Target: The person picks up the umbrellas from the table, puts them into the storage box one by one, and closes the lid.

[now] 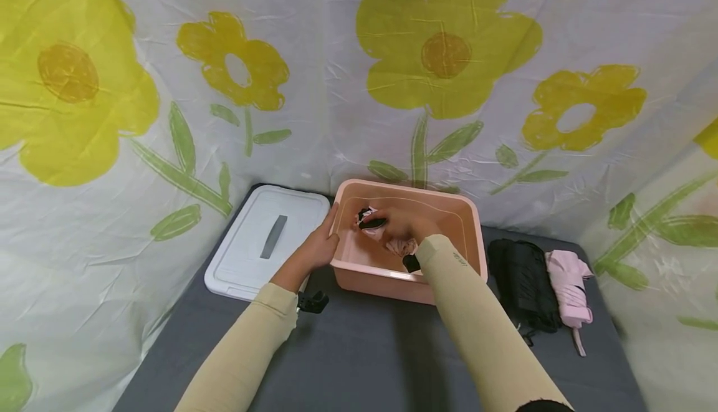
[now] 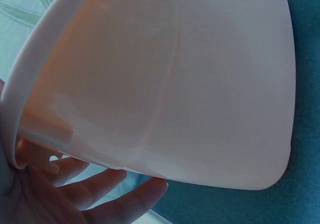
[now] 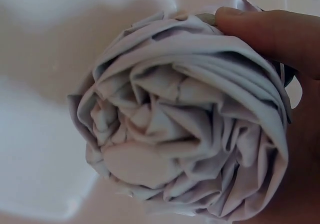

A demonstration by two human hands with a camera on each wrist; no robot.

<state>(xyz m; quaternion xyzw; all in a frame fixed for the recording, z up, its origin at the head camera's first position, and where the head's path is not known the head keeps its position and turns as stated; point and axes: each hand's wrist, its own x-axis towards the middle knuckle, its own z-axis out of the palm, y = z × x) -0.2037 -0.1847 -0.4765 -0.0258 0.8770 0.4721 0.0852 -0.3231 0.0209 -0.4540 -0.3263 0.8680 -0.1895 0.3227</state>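
A peach plastic bin stands at the middle of the dark table. My left hand grips its left rim; in the left wrist view the fingers lie spread along the outer wall. Inside the bin my right hand holds a folded umbrella of pale pink cloth. Its gathered end, with pleats around a round pale knob, faces the right wrist camera. A dark and white patterned part shows beyond the fingers in the head view, and the palm hides the umbrella's middle.
Left of the bin lies a white lid with a grey handle. To its right a black folded umbrella and a pink folded umbrella lie side by side. A flower-printed curtain hangs close behind the bin.
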